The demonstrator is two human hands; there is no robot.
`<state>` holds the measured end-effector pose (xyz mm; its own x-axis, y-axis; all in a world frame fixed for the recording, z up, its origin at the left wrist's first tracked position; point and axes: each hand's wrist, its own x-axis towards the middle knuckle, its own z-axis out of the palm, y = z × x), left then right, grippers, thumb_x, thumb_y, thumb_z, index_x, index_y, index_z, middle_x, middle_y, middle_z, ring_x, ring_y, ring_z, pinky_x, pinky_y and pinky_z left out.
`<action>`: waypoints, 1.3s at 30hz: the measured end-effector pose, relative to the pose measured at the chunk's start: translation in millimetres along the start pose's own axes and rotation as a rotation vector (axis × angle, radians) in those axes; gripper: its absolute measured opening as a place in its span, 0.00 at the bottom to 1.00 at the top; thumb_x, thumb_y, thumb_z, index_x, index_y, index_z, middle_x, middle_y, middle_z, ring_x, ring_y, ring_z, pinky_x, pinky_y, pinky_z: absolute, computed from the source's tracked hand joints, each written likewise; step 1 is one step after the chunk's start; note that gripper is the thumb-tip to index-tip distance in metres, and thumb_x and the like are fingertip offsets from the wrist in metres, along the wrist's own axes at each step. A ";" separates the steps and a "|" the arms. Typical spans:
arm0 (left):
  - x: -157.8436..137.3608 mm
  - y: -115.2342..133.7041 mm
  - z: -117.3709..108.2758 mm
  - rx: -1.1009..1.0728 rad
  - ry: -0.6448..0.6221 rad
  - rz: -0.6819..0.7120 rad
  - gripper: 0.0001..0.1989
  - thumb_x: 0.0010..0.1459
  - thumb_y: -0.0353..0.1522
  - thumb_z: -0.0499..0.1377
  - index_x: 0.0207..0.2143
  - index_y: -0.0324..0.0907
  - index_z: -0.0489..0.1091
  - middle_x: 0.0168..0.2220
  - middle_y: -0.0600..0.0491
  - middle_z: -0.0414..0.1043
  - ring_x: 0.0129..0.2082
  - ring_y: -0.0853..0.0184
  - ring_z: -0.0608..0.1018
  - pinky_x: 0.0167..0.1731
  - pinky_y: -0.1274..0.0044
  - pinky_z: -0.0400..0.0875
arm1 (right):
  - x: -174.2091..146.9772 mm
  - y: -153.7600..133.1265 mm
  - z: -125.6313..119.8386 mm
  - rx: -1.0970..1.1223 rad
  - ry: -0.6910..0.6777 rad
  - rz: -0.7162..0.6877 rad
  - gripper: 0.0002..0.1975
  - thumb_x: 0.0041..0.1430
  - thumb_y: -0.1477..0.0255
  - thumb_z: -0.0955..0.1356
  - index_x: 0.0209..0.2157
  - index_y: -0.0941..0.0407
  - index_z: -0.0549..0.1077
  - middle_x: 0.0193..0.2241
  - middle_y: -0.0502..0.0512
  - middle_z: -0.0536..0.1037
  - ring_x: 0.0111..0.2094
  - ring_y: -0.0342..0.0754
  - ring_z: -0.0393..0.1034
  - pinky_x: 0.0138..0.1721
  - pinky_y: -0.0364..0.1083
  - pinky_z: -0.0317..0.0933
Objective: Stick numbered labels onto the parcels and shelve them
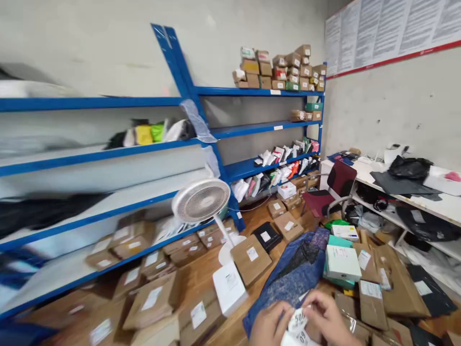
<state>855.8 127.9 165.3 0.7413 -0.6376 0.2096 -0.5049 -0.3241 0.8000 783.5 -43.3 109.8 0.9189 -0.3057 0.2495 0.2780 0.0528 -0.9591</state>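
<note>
Your left hand (268,327) and right hand (329,315) meet at the bottom edge of the view, both grasping a small white label (298,323) printed with large black digits; the fingers of each hand pinch it from its own side. Just beyond the label, a blue patterned bag (293,271) lies on the floor (201,276), reaching away toward the red chair (329,190). To the right of the bag sits a stack of flat white and teal boxes (342,262), with brown cardboard parcels (385,283) crowded around it. To the left of the bag, a white box (229,288) and a brown labelled box (251,259) rest near the base of a white standing fan (201,200). Blue metal shelving (259,91) runs along the wall, its top shelf piled with small cartons. A white table (442,204) along the right wall carries black bags.
</note>
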 end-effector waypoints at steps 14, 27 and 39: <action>391.9 -42.4 -26.4 -0.751 -0.058 -0.351 0.38 0.34 0.44 0.76 0.48 0.36 0.78 0.34 0.44 0.84 0.35 0.57 0.83 0.41 0.68 0.77 | 374.4 -1.5 -72.5 -0.030 0.373 -0.003 0.22 0.47 0.49 0.75 0.29 0.55 0.82 0.23 0.54 0.78 0.25 0.47 0.69 0.28 0.45 0.64; 600.7 -112.8 -146.6 -0.544 0.373 -0.180 0.28 0.39 0.57 0.69 0.26 0.41 0.78 0.24 0.53 0.77 0.28 0.62 0.78 0.33 0.75 0.74 | 660.4 2.7 -24.4 -0.049 0.025 -0.230 0.18 0.54 0.54 0.73 0.33 0.55 0.82 0.26 0.54 0.80 0.28 0.47 0.72 0.32 0.44 0.65; 826.7 -115.8 -284.1 -0.485 0.531 0.018 0.27 0.28 0.55 0.73 0.22 0.42 0.76 0.23 0.54 0.73 0.27 0.64 0.73 0.30 0.75 0.70 | 897.1 -40.8 45.6 -0.093 0.309 -0.675 0.11 0.63 0.64 0.68 0.31 0.54 0.79 0.29 0.55 0.77 0.33 0.48 0.73 0.34 0.45 0.67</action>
<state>1652.7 -163.0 405.7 0.9121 -0.1743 0.3711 -0.3567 0.1090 0.9278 1609.2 -276.4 378.8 0.4328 -0.4972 0.7520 0.7162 -0.3169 -0.6218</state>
